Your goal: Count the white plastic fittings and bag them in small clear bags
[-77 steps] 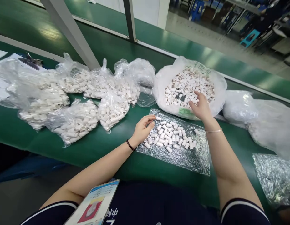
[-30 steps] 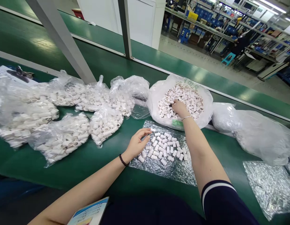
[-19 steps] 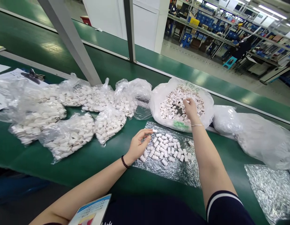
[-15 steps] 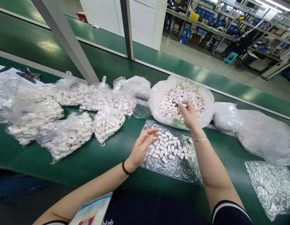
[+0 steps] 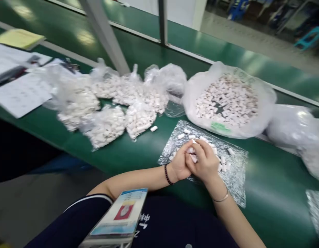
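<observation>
My left hand (image 5: 181, 163) and my right hand (image 5: 204, 159) are cupped together, fingers curled round several short white plastic tubes (image 5: 193, 157). Both hands are above a silvery wrinkled sheet (image 5: 236, 186), where more loose white tubes (image 5: 223, 164) lie scattered around and partly under them. Just beyond the sheet stands a large open plastic bag (image 5: 265, 100), its rim rolled down around a heap of white tubes (image 5: 231, 100). How many tubes are inside my hands is hidden.
Filled clear bags (image 5: 141, 117) of tubes crowd the green table to the left, with one loose tube (image 5: 154, 128) beside them. Papers (image 5: 22, 94) lie at far left, wrapped plastic bags (image 5: 290, 125) at right. A metal post (image 5: 105, 38) rises behind.
My right hand has come from the large bag down to my left hand, and the two now close together round tubes. The view has tilted down and shifted left.
</observation>
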Motion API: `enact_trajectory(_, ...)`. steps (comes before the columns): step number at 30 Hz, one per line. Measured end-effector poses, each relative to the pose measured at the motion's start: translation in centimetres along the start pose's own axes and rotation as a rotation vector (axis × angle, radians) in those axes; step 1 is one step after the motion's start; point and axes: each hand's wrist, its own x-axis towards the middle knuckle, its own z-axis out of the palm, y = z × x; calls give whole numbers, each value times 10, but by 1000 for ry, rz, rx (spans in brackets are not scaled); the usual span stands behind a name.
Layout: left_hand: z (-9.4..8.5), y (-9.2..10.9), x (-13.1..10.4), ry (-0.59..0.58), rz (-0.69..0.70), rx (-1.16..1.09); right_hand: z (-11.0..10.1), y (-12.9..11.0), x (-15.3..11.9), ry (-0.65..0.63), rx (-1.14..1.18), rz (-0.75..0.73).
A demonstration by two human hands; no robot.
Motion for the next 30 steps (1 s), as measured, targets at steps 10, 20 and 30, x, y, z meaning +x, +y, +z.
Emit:
enact_trajectory(10,-8,12,-10,-130,-76,-138,-4,-10,10,43,142,-135)
enact_trajectory(20,-34,38,-61,29,156,-120,23,1,31,-101,639,250)
enact_trajectory(30,-47,40,-73,87,327,-106,94,0,61,-600,349,-126)
